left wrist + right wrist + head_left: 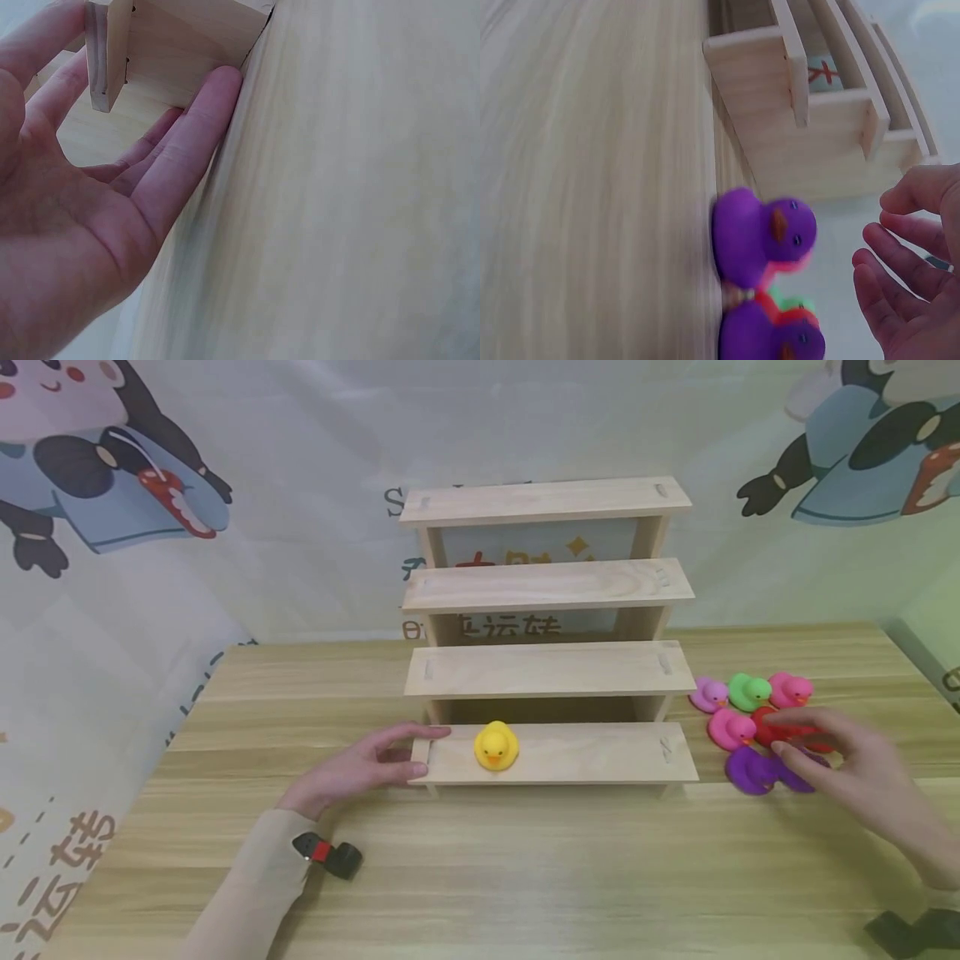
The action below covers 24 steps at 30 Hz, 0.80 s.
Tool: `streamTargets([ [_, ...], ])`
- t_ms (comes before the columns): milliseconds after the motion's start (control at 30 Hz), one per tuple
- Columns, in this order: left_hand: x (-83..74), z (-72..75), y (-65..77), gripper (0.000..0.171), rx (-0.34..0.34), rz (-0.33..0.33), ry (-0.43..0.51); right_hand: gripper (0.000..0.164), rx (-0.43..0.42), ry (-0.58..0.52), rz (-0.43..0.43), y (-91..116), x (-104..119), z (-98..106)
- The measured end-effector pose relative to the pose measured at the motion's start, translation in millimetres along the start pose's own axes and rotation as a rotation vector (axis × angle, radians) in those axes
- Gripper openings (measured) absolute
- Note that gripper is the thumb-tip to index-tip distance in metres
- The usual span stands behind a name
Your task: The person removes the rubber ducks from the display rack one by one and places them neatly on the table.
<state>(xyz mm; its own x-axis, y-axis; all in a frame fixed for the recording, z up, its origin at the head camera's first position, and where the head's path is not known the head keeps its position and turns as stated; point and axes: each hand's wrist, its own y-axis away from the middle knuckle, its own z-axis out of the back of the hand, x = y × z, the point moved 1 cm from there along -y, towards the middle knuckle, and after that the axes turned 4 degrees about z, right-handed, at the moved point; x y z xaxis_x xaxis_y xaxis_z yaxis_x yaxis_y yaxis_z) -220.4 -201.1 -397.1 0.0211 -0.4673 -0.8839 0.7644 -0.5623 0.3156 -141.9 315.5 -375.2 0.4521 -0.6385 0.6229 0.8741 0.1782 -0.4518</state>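
A yellow rubber duck [496, 747] sits on the lowest step of a wooden tiered display stand [551, 670]. My left hand [367, 768] grips the left end of that step; in the left wrist view some fingers reach beneath the board to the side panel [187, 52]. My right hand [862, 768] hovers over a group of rubber ducks right of the stand, fingers bent and apart, holding nothing. Nearest it are a red duck [767, 727], partly hidden by the fingers, and two purple ducks [750, 770], which also show in the right wrist view, one higher [739, 236].
Behind the red duck lie a lilac duck [708, 694], a green duck [748, 692] and pink ducks [790, 690]. The stand's upper steps [547, 585] rise toward a printed backdrop [315, 527]. Wood-grain tabletop [525, 868] extends in front.
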Motion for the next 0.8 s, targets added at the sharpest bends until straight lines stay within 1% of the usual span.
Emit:
streamTargets([
  [100,0.2,0.0,-0.1,0.052,0.002,-0.003,0.005,0.035,0.004,-0.035,0.063,-6,5,-8],
  [200,0.6,-0.2,-0.4,0.052,0.003,-0.005,0.008,0.037,-0.004,-0.034,0.118,-11,9,-16],
  [367,0.7,-0.2,-0.3,0.053,0.004,-0.003,0.011,0.037,0.025,-0.079,0.137,-19,18,-31],
  [567,1.0,-0.3,-0.2,0.052,0.001,0.001,0.008,0.037,0.072,-0.083,0.165,-27,29,-47],
  [633,1.3,-0.2,-0.1,0.053,0.000,-0.001,0.009,0.037,0.090,-0.106,0.175,-29,33,-53],
  [767,1.3,-0.3,-0.1,0.053,0.000,-0.003,0.013,0.037,0.111,-0.150,0.226,-35,39,-63],
  [800,1.2,-0.4,0.1,0.053,0.001,-0.003,0.016,0.036,0.118,-0.156,0.225,-36,40,-66],
])
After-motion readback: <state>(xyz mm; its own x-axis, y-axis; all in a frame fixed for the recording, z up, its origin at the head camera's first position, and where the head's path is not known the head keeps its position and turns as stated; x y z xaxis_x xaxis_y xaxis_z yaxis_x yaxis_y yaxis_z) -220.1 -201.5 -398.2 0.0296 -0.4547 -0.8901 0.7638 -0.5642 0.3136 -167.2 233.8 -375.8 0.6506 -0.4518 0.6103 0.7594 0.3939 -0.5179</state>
